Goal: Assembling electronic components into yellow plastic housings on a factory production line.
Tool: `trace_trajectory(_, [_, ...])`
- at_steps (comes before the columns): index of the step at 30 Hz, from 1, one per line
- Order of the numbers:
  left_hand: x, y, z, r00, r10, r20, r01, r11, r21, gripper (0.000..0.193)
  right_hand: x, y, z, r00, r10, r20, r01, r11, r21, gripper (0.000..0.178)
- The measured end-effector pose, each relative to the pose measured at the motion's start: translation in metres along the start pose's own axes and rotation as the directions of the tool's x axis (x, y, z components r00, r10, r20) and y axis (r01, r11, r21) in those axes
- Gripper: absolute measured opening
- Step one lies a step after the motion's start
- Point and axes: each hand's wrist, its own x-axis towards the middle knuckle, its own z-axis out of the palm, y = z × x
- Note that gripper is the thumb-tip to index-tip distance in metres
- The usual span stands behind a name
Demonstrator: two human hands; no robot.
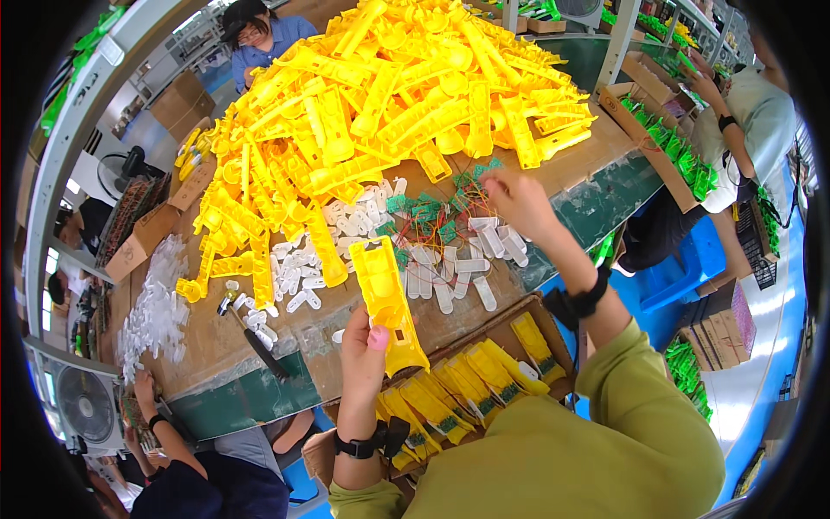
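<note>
My left hand (pixel 364 350) grips the lower part of a yellow plastic housing (pixel 380 281), its hollow inner side facing up. The housing is tilted, with its far end over the table. My right hand (pixel 521 204) reaches to a heap of small green circuit boards (pixel 425 208) with thin red wires. Its fingers are pinched together at the heap's right edge; what they hold is too small to make out. White oblong plastic pieces (pixel 421 272) lie just nearer than the boards, some with wires across them. More small white covers (pixel 350 218) are scattered to their left.
A tall pile of yellow housings (pixel 380 112) covers the far table. Against my body stands a cardboard box (pixel 553 333) of housings fitted with green boards. A hammer (pixel 259 346) and clear plastic parts (pixel 156 303) lie left. Co-workers sit left, across and right, near green parts (pixel 670 147).
</note>
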Motion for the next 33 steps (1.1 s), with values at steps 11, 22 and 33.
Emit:
trace_trajectory(11, [0.001,-0.002,-0.001,0.977,-0.206,0.057,0.21,0.975,-0.071,0.055,0.053,0.058,-0.01,0.994,-0.075,0.079,0.086,0.985,-0.148,0.016])
trace_trajectory(22, [0.011,0.016,0.011,0.993,-0.119,0.017,0.12,0.987,-0.106,0.037,0.006,-0.053,-0.085,0.913,-0.346,-0.217,0.376,0.919,0.116,0.01])
trace_trajectory(33, [-0.006,0.094,0.052,0.942,0.31,0.128,-0.306,0.951,-0.053,0.026,-0.07,-0.121,-0.064,0.641,-0.768,-0.009,0.703,0.582,0.408,0.012])
